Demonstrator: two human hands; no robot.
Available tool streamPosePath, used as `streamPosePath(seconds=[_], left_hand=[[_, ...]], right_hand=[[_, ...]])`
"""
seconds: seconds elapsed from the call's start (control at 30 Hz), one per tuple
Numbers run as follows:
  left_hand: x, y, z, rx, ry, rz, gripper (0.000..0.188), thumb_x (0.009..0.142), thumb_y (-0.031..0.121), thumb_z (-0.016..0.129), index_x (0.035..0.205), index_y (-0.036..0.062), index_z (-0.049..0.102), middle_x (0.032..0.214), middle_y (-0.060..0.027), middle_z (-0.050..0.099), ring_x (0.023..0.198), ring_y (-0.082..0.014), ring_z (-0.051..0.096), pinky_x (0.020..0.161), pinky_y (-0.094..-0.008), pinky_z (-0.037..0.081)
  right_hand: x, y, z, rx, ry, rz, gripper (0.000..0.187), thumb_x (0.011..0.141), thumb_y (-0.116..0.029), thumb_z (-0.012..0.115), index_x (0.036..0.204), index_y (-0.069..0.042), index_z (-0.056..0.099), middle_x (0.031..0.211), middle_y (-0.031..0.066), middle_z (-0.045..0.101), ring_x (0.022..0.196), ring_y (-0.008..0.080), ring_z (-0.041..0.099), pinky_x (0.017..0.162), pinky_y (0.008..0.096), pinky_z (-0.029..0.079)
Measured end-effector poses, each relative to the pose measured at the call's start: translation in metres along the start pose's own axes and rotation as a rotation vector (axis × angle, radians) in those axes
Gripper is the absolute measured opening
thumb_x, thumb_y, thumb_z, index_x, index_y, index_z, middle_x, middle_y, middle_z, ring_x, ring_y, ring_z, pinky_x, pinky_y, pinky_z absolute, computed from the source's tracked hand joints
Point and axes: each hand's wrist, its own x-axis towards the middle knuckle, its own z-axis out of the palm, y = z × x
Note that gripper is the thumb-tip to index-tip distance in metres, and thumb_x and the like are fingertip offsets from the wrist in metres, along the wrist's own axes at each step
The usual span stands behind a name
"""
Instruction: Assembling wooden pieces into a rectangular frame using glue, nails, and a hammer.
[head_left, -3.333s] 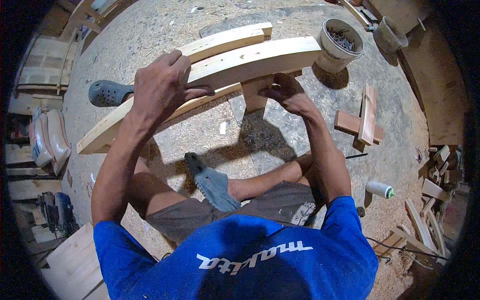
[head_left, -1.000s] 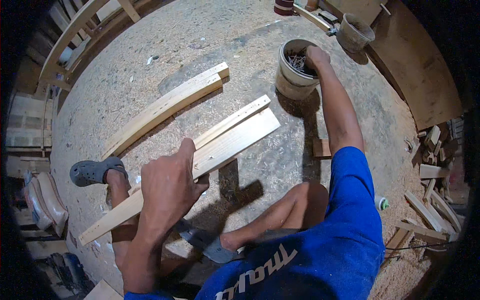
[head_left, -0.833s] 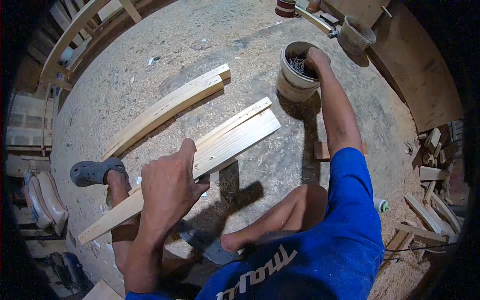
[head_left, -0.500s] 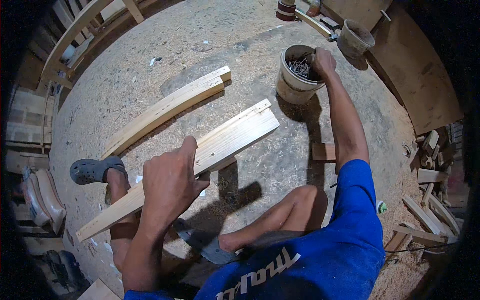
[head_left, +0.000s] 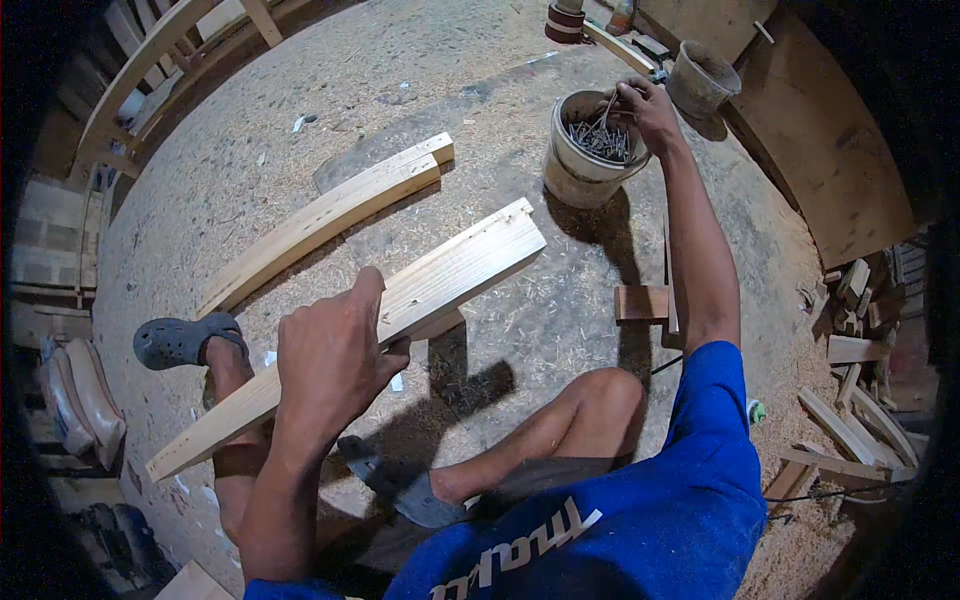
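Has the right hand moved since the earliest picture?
Yes. Against the bucket of nails, the right hand has moved forward and rightward: from short of it, on the left, to its far right rim.

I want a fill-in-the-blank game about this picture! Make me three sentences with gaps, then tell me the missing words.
1. The bare left hand grips a long, pale board made of ____.
2. The bare ____ hand is at the rim of a round, off-white plastic bucket with thin, grey metal nails inside.
3. The person's short-sleeved cloth shirt is coloured ____.

Missing words: wood; right; blue.
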Motion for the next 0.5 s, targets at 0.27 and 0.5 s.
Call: streamPosePath(seconds=[0.27, 0.5], left_hand=[[-0.001, 0.000, -0.001, 0.010, 0.093, 0.077, 0.045, 0.070, 0.024, 0.085, 0.095, 0.0041, 0.053, 0.071, -0.0203, 0.068, 0.072, -0.0400, 0.070, 0.064, -0.0487, 0.054], [-0.006, 0.000, 0.001, 0.013, 0.100, 0.064, 0.047, 0.069, 0.024, 0.086, 0.096, 0.0048, 0.053, 0.072, -0.0202, 0.068, 0.072, -0.0399, 0.070, 0.063, -0.0490, 0.054]], right_hand=[[-0.038, -0.029, 0.028, 0.205, -0.111, -0.016, 0.027, 0.098, -0.016, 0.066, 0.116, 0.004, 0.063, 0.099, 0.0124, 0.069, 0.079, 0.0180, 0.069, 0.069, 0.0328, 0.063], [-0.017, -0.035, 0.015, -0.067, 0.055, -0.015, 0.022, 0.095, -0.016, 0.070, 0.106, 0.003, 0.069, 0.093, 0.0095, 0.072, 0.078, 0.0154, 0.069, 0.067, 0.0303, 0.058]])
